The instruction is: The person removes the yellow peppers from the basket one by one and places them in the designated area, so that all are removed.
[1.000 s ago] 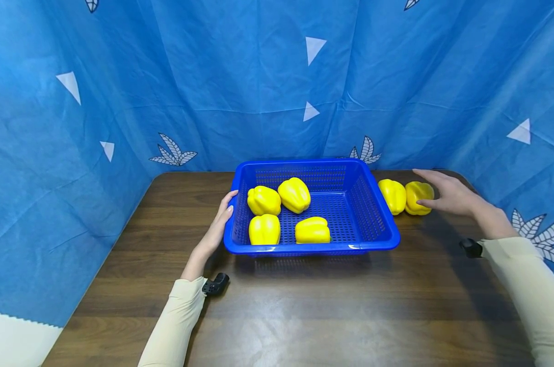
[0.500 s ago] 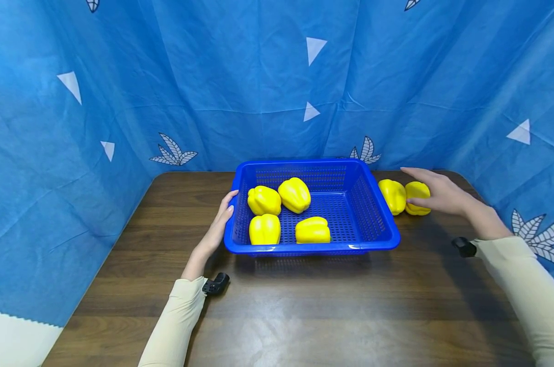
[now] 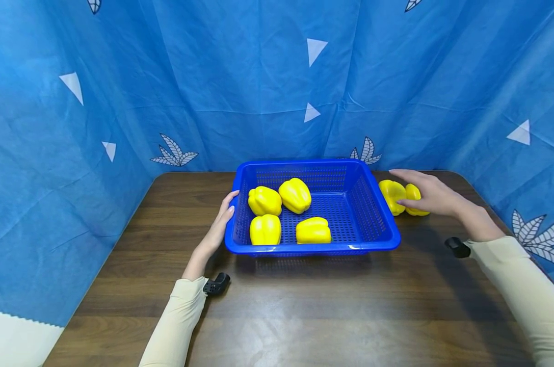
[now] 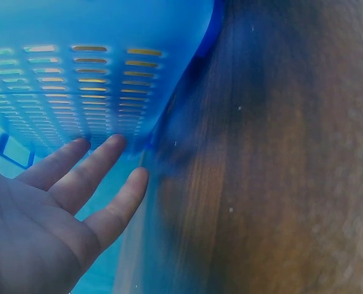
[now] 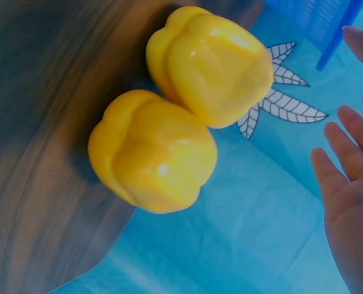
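A blue plastic basket (image 3: 313, 248) stands on the table with several yellow bell peppers in it, one of them a pepper (image 3: 295, 195) near its back wall. My left hand (image 3: 216, 229) rests against the basket's left side; in the left wrist view its fingers (image 4: 101, 165) are spread and fairly straight beside the slotted wall. To the right of the basket, two more yellow bell peppers lie side by side: a nearer-to-basket pepper (image 3: 390, 192) and an outer pepper (image 3: 413, 195). My right hand (image 3: 434, 196) hovers over them, fingers extended, holding nothing, and partly hides the outer pepper.
The dark wooden table (image 3: 304, 311) extends in front of the basket. A blue patterned curtain (image 3: 267, 86) hangs close behind the table's back edge and along both sides.
My right hand has moved left, from beside the outer pepper to above both loose peppers, and now covers more of the outer one. The left hand and basket have stayed in place.
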The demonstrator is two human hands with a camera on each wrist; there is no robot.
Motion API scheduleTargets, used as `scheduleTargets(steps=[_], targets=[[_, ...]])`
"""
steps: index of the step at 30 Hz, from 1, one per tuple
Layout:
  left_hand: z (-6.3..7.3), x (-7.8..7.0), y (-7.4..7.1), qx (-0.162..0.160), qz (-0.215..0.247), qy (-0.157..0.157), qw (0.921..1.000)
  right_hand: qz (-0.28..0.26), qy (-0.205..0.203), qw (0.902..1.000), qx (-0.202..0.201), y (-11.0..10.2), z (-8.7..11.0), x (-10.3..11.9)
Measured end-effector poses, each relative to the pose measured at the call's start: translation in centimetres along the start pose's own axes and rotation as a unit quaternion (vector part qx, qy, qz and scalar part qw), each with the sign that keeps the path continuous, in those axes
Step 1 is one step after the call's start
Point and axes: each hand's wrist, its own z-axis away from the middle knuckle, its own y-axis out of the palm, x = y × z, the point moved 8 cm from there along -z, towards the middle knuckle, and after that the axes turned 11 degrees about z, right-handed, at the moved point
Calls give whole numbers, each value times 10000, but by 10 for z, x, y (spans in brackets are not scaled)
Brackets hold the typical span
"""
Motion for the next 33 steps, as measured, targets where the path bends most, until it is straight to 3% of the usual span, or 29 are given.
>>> scheduleTargets(steps=[14,33], targets=[[0,-1,1,-17,5,-30,10000,51,-682,9970,-370,-3,-7,29],[1,0,0,-4,-20,-12,10000,-25,-982,9952,5,2,-13,56]])
